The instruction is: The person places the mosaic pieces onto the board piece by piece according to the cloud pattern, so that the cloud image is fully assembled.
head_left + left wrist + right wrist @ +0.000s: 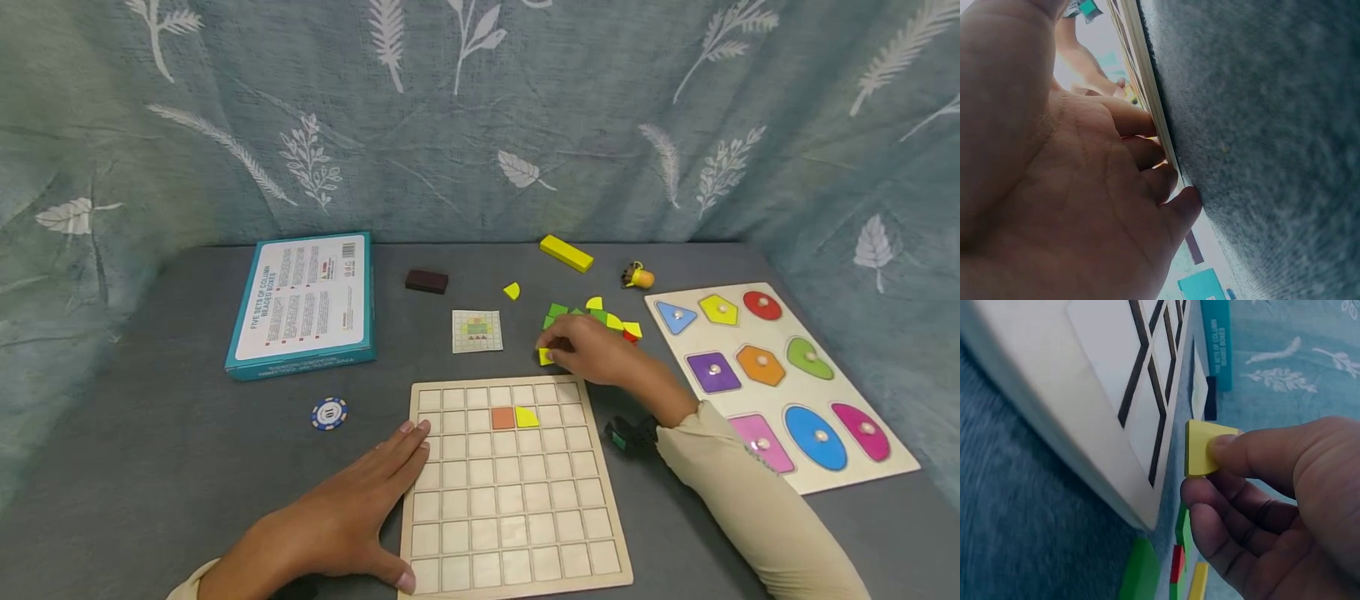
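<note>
My right hand (592, 346) pinches a small yellow tile (1199, 450) between thumb and fingers, just beyond the far right corner of a wooden grid board (510, 500). My left hand (337, 521) rests along the board's left edge, fingers extended and thumb near its front corner. In the board's second row from the back, an orange square tile (503, 417) and a yellow tile with one rounded corner (527, 416) sit side by side. Several green, yellow and red tiles (557, 310) lie loose around my right fingers, partly hidden by that hand.
A printed pattern card (477, 332) lies behind the board, near a lone yellow tile (512, 291), a dark brown block (427, 282) and a yellow bar (566, 253). Leftward are a teal box (300, 300) and a poker chip (329, 413). Rightward are a shape puzzle (731, 408) and a small figurine (637, 276).
</note>
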The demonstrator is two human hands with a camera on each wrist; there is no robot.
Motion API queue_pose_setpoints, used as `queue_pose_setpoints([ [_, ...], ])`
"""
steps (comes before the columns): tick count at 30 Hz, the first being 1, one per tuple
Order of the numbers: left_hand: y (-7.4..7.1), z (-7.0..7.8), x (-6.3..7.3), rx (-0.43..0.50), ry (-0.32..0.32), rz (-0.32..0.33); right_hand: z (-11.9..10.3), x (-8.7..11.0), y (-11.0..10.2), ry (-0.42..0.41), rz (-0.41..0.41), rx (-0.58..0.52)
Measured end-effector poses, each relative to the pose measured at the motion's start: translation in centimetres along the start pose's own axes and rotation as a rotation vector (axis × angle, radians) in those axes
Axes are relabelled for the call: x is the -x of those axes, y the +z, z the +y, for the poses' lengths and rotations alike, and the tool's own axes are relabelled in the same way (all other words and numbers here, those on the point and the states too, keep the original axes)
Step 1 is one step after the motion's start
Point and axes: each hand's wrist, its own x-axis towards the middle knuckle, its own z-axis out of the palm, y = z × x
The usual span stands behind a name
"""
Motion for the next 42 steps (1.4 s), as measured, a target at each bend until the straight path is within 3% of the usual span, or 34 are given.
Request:
queue_pose_setpoints([
  [9, -0.1, 0.1, 0.0, -0.014, -0.003, 0.001, -0.2, 1.4, -0.7, 0.029, -0.004, -0.061],
  [24, -0.1, 0.2, 0.0, -0.007, -0.015, 0.000, -1.3, 4.4, -0.8, -0.069, -0.027, -0.074],
  [37, -0.2, 0.3, 0.1, -0.015, -0.005, 0.006, -2.3, 5.8, 0.4, -0.087, -0.102, -0.097],
  [42, -0.2, 0.4, 0.2, -0.009, -0.015, 0.007, -2.6, 5.9, 0.8, -0.092, -0.137, -0.153],
])
